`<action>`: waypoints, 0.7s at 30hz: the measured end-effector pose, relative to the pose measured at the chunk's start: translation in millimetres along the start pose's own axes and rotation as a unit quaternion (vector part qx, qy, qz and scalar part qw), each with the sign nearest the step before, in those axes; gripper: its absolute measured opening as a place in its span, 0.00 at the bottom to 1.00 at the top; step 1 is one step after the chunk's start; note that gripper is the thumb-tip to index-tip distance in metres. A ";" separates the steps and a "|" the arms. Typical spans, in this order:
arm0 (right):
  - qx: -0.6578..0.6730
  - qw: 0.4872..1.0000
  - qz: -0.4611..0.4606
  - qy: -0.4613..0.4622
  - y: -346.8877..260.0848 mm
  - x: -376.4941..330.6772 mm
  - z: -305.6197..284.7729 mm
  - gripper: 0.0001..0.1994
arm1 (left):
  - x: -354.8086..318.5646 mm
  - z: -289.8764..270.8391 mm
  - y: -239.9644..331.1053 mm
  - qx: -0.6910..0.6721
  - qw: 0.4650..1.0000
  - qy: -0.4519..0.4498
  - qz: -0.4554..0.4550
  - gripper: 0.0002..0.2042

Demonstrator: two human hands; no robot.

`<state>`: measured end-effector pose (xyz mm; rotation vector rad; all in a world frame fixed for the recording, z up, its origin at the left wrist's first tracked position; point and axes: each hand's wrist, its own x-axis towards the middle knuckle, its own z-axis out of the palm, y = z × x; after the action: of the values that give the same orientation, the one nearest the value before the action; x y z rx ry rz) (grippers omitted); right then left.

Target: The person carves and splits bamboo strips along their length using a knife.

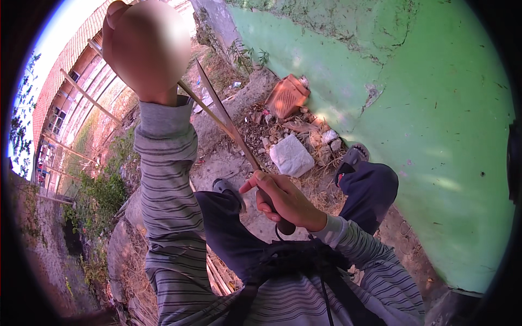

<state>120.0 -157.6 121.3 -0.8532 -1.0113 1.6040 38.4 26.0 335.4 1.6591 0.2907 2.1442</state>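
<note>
My left hand [142, 65] is raised at the upper left, blurred over most of its surface, closed around a thin light-brown stick [208, 111]. From that fist the stick slants down toward the middle. In my right hand [288, 202], near the waist, is the dark handle of a long-bladed knife [218, 103]. Its narrow blade points up and left, and crosses the lower part of the stick; whether it cuts into the wood I cannot tell. My right index finger extends to the left beside the handle.
A cracked green wall [435, 108] runs along the right. Beside it lie a white block [292, 155], an orange-brown basket-like object [289, 96], rubble and dry straw. Bushes [100, 195] and a tiled-roof building [70, 87] stand to the left. My sandalled feet are on the dirt.
</note>
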 end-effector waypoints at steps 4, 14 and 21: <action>-0.002 0.998 0.041 0.038 20.8 6.1 -13.6 0.28 | -1.8 9.7 -1.3 -0.003 1.000 0.003 -0.009 0.16; 0.029 0.998 -0.024 0.043 19.6 18.3 3.6 0.28 | -1.3 6.6 -3.2 0.010 1.000 -0.011 0.015 0.16; 0.034 0.998 0.013 0.055 -2.5 12.6 16.4 0.29 | -5.2 1.9 -0.5 0.038 0.999 0.006 0.015 0.17</action>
<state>103.3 -148.2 129.5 -0.9019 -0.8672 1.5865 41.3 24.0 331.2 1.7045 0.3570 2.1906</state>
